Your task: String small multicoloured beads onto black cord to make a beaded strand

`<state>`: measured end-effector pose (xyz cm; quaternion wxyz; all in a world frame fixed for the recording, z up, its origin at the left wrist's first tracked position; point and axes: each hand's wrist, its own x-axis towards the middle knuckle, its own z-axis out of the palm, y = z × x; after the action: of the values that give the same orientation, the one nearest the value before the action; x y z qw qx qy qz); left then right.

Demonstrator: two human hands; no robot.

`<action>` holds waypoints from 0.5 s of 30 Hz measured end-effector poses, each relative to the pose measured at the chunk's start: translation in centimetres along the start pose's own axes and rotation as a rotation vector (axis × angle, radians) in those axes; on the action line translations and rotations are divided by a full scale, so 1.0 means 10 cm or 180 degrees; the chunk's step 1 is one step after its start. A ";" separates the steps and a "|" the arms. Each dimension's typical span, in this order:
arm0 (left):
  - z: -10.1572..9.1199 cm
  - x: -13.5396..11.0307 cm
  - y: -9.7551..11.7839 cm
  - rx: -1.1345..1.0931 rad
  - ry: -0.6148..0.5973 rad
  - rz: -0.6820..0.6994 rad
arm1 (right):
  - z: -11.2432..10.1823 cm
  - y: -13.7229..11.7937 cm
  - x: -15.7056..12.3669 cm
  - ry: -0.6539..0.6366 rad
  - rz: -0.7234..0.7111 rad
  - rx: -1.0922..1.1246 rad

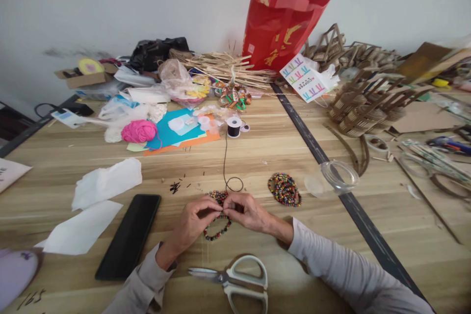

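Observation:
My left hand (193,221) and my right hand (246,212) meet fingertip to fingertip over the table, both pinched on a thin black cord (225,157). The cord curls in a small loop beyond my fingers and runs back to a white-flanged spool (234,127). A loop of multicoloured beads (218,236) hangs or lies just below the fingertips; I cannot tell which. Behind my fingers, partly hidden, are more loose-looking beads (217,196). A heap of beaded bracelets (284,190) lies right of my right hand. White-handled scissors (235,279) lie in front of me, blades pointing left.
A black phone (128,238) and white paper (106,184) lie to the left. Short black cord scraps (175,186) sit beyond my left hand. Farther back are pink yarn (139,131), a red bag (283,24) and small woven baskets (362,108). A clear tape roll (339,176) lies right.

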<state>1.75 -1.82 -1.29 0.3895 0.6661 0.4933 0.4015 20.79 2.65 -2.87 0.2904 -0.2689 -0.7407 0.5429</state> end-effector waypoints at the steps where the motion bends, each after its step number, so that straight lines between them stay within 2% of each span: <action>1: 0.00 0.00 0.01 0.0016 -0.0016 0.0017 | 0.00 0.00 0.00 0.0004 -0.0007 -0.0009; 15: 0.00 0.00 0.02 0.0020 -0.0033 -0.0092 | 0.00 0.01 0.00 0.0023 -0.0007 -0.0012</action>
<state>1.81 -1.86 -1.14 0.3957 0.6623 0.5021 0.3909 20.78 2.68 -2.96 0.2931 -0.2706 -0.7409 0.5402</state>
